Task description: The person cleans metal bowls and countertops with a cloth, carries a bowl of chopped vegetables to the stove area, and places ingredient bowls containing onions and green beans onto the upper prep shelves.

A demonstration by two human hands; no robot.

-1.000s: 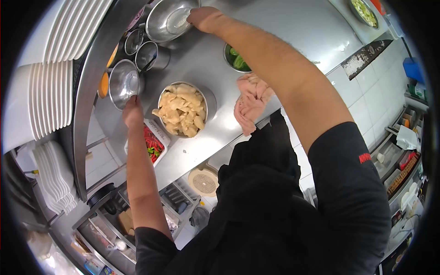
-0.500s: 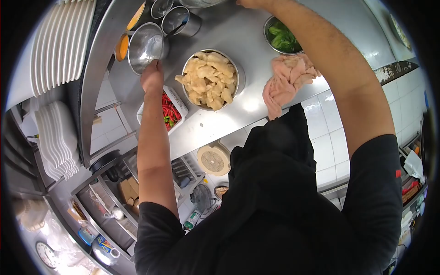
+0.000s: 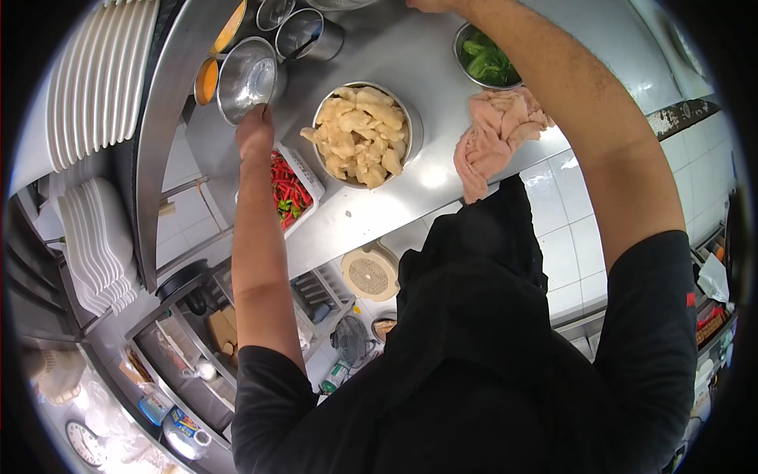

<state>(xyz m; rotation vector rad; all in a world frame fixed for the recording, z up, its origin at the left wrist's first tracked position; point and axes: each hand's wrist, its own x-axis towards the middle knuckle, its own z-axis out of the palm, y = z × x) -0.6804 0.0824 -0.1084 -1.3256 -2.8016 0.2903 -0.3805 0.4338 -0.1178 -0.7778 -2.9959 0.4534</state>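
Holding a round bowl (image 3: 241, 75) by its rim with left hand (image 3: 254, 134), open side up, between orange tub (image 3: 207, 81) and metal cup (image 3: 332, 43); cannot tell about right hand (image 3: 431, 5)

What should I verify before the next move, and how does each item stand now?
1. Left hand on the metal bowl: ok, it grips the near rim.
2. Metal bowl empty: cannot tell, glare shows inside.
3. Right hand fully in view: not ok, the top edge cuts it off.
4. Right hand's grip: cannot tell.
5. Pot upright on the counter: ok, heaped with pale pieces.
6. Pink cloth away from the counter's edge: not ok, it reaches it.
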